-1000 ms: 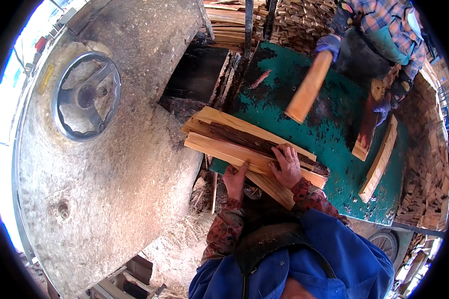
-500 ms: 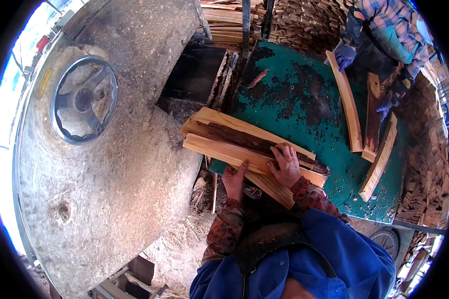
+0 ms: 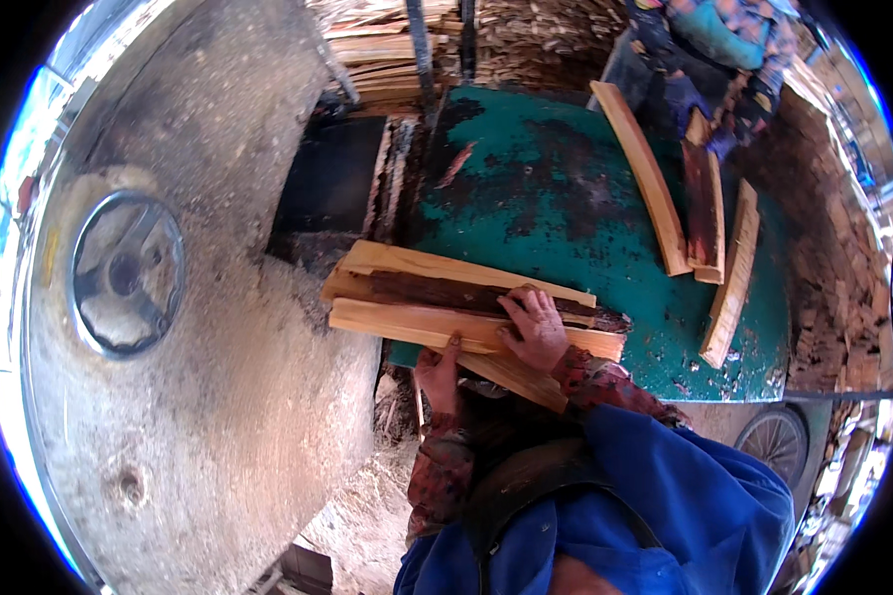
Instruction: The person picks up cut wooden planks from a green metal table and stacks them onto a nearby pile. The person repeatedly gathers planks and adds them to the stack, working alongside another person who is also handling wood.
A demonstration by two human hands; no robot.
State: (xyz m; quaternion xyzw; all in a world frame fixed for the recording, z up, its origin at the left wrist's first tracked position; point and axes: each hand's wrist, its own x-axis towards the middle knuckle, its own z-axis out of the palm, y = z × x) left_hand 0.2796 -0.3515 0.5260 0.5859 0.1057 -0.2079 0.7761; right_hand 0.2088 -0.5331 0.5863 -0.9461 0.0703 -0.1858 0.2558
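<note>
Several rough-sawn wooden boards lie side by side across the near left edge of a green table point(image 3: 526, 238). My left hand point(image 3: 439, 375) grips the near edge of the closest pale board point(image 3: 407, 319), thumb on top and fingers mostly hidden below. Over the right part of this board reaches my right hand point(image 3: 536, 329), its fingers bent over the far edge onto a dark bark-covered slab point(image 3: 437, 291). Beyond the slab is another pale board point(image 3: 446, 266). A further piece point(image 3: 516, 379) sticks out slantwise under my wrists.
Across the table a co-worker's gloved hands point(image 3: 704, 124) hold a bark-faced piece point(image 3: 702, 213), between two pale boards point(image 3: 640, 178) point(image 3: 732, 278). At left stands a large dusty panel point(image 3: 238, 297) with a handwheel point(image 3: 126, 273). Stacked wood point(image 3: 387, 59) lies behind.
The whole view has shifted, while my hands keep their places on the boards. One gloved hand of the co-worker has moved from the left board to the bark-faced piece.
</note>
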